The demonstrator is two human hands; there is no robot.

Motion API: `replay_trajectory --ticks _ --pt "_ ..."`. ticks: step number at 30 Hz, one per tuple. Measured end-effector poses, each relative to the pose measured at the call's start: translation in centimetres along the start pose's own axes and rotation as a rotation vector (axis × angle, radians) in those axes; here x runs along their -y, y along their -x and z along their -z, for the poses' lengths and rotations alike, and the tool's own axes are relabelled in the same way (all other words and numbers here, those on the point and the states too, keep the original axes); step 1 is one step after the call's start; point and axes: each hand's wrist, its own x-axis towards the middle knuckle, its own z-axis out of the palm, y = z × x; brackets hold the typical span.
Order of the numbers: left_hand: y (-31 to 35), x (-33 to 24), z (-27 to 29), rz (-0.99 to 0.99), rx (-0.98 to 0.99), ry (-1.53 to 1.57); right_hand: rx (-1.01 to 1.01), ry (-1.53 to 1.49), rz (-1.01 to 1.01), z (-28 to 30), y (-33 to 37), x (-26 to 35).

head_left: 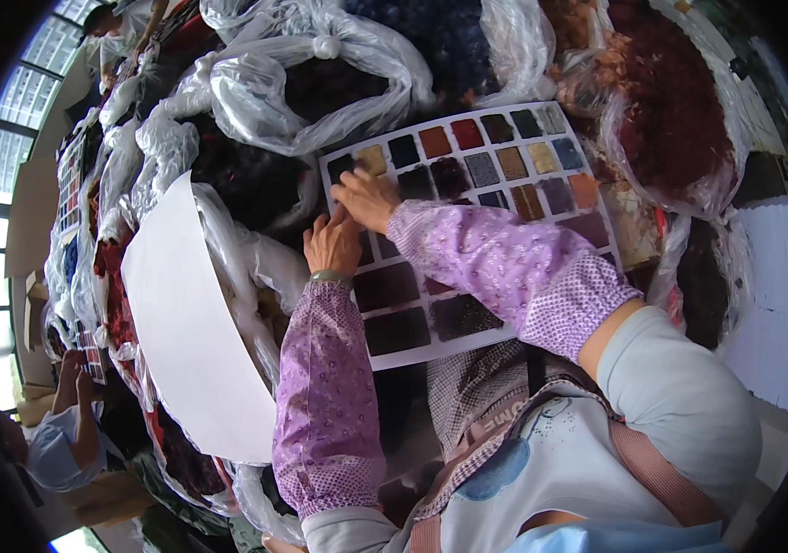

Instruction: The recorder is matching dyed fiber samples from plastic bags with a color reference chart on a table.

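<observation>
A white sample card (486,347) with rows of coloured fibre swatches lies tilted in front of me. My left hand (332,245) is at the card's left edge, its fingers a little apart and touching the surface. Just above it, my right hand (368,199) reaches across with bent fingers pressed together near the dark and yellow swatches (370,159) of the upper left corner. Whatever those fingers may pinch is hidden beneath them. Purple patterned sleeve covers (329,396) cover both forearms. Several swatches lie hidden under my hands and right sleeve.
A blank white sheet (187,323) leans at the left. Clear plastic bags (320,101) of coloured fibre surround the card, with dark red fibre (675,120) at the right. One person (67,442) works at the lower left, another (122,41) at the far upper left.
</observation>
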Motion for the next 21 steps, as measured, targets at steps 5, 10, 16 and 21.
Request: replay_trajectory --ticks 5,10,16,21 --pt "-2.1 -0.9 0.9 0.091 0.152 -0.172 0.298 -0.202 -0.113 5.9 -0.1 -2.9" --pt "-3.8 -1.4 2.4 0.134 0.267 -0.205 0.053 0.203 -0.253 17.4 7.3 -17.5" --pt "-11.9 -5.5 6.2 -0.006 -0.035 0.105 -0.248 0.171 -0.426 27.5 11.1 -31.5" --pt "-21.4 -13.1 6.5 -0.116 -0.092 0.121 -0.279 0.094 -0.376 24.7 2.0 -40.1"
